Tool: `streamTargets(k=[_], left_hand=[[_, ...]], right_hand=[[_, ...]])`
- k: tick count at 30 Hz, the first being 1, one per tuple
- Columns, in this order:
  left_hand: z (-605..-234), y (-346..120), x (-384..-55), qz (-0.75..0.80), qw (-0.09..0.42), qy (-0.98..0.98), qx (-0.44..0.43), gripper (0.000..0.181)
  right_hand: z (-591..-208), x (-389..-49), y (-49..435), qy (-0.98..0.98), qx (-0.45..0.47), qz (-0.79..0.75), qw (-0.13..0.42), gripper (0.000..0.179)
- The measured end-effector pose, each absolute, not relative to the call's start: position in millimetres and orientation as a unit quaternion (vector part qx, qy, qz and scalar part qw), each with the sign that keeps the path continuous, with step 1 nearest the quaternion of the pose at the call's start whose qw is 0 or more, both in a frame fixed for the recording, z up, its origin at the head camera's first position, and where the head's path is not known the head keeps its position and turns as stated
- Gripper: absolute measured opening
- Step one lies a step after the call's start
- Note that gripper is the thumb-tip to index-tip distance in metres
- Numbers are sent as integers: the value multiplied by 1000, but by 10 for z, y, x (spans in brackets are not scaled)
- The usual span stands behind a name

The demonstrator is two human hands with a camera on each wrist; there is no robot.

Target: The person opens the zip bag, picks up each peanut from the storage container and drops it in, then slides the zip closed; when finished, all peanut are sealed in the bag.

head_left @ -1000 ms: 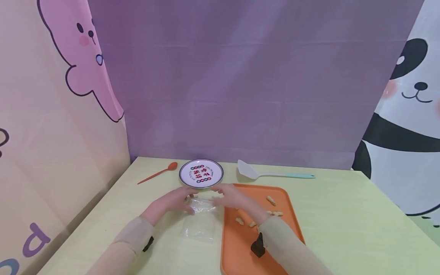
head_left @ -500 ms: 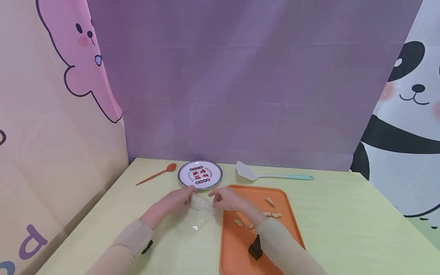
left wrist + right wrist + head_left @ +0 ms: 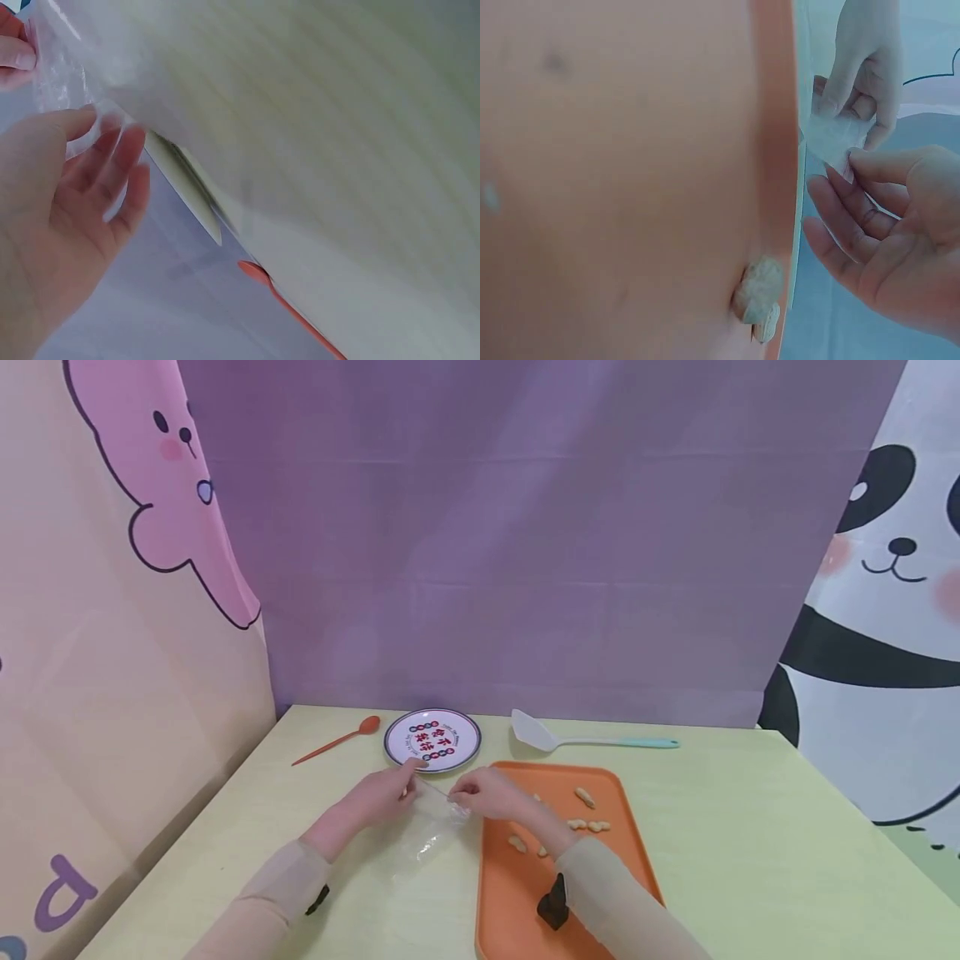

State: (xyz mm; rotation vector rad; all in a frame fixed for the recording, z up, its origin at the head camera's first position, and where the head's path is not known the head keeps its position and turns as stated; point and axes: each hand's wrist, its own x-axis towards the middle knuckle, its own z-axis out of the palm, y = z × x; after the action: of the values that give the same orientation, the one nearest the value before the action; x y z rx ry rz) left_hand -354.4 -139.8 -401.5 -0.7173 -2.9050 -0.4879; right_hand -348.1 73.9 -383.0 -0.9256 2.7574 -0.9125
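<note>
A clear plastic bag [image 3: 429, 839] hangs between both hands above the pale table, its upper edge stretched from one hand to the other. My left hand [image 3: 381, 797] pinches that edge at the left, close to the plate's front rim. With thumb and forefinger, my right hand [image 3: 900, 232] pinches the other end, beside the orange tray [image 3: 495, 935]. In the right wrist view the bag [image 3: 838, 139] shows between the two hands. The left wrist view has the bag [image 3: 64, 67] between left thumb and fingers. Several unshelled peanuts [image 3: 585, 797] lie on the tray, partly hidden by the right arm.
A white plate [image 3: 432, 740] with red printed characters stands behind the hands. An orange-red spoon [image 3: 337, 743] lies at its left. A white spatula [image 3: 536, 732] with a mint-green handle lies at its right. A purple cloth [image 3: 525, 568] hangs behind the table.
A second ago the bag lay flat, with both hands over it and fingers apart. Both hands have since pinched its upper edge and lifted it. The tray and the utensils stay put.
</note>
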Motion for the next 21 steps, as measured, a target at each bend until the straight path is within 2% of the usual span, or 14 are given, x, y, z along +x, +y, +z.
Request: streamTargets(k=[4,6,13,21], left_hand=[[-3996,-1402,-3556,-173,148,-949,-219,34],[-3986,-1401,-3561,-174,172,-946,-214,26],[-3963,-1355,-3541,-234,95,-938,-239,8],[-3954,-1245,-3546,-347,57,-905,-239,28]], right_hand=[[-3807,-3450,725,903,-281,-323,42,16],[-3792,-3437,721,901,-270,-337,37,15],[-3745,-3410,718,899,-229,-372,19,15],[-3749,-3436,731,897,-219,-384,2,14]])
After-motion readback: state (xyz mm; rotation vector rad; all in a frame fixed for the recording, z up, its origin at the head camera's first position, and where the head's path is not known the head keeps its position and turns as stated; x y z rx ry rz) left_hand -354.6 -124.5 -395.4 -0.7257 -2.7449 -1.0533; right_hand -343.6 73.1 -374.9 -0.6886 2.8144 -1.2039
